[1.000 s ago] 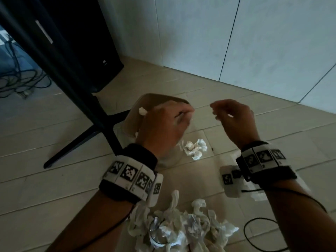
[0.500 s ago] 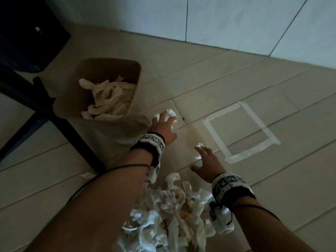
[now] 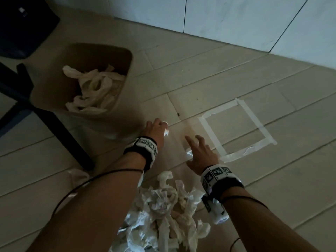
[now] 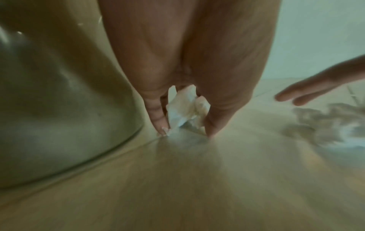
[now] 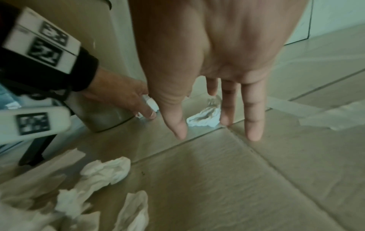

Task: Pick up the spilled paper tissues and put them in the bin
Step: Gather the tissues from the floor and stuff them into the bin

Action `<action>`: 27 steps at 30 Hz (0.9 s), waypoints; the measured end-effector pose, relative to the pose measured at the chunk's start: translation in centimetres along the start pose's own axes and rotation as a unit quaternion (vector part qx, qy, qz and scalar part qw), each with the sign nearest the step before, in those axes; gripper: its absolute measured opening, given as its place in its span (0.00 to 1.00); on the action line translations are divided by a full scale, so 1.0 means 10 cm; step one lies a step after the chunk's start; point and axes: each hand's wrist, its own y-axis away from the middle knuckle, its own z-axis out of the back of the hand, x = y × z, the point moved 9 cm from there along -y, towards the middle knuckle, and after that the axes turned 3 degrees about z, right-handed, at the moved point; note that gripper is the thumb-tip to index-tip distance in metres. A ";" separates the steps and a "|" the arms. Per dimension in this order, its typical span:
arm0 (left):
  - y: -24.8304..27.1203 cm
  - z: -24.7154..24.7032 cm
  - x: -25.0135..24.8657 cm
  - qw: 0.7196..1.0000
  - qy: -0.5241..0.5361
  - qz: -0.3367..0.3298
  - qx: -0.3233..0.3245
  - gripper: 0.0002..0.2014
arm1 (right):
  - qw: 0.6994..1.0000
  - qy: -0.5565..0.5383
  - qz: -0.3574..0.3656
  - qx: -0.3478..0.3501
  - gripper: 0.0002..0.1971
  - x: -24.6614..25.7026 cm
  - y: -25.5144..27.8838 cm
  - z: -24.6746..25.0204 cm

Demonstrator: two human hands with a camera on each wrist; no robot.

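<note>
A brown bin (image 3: 125, 57) stands at the upper left, part full of crumpled tissues (image 3: 94, 91). Just right of its base, my left hand (image 3: 163, 128) pinches a white tissue (image 4: 185, 109) between thumb and fingers, fingertips (image 4: 160, 125) on the floor. My right hand (image 3: 190, 144) hovers spread and open over a second small tissue (image 5: 205, 117), which lies on the floor between thumb and fingers. A big pile of spilled tissues (image 3: 163, 211) lies near me between my forearms.
A black stand leg (image 3: 54, 124) runs across the floor left of the bin. A square of pale tape (image 3: 236, 130) marks the tiles right of my hands. A dark box (image 3: 23, 24) and a white wall (image 3: 236, 15) close the far side.
Both hands have dropped from above the bin to the floor. The left hand has closed its fingers on a tissue; the right hand has spread over another.
</note>
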 end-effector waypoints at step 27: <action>2.21 -0.36 2.09 0.929 0.132 0.339 0.073 0.29 | 0.997 0.006 0.045 0.058 0.15 0.96 0.44 -0.72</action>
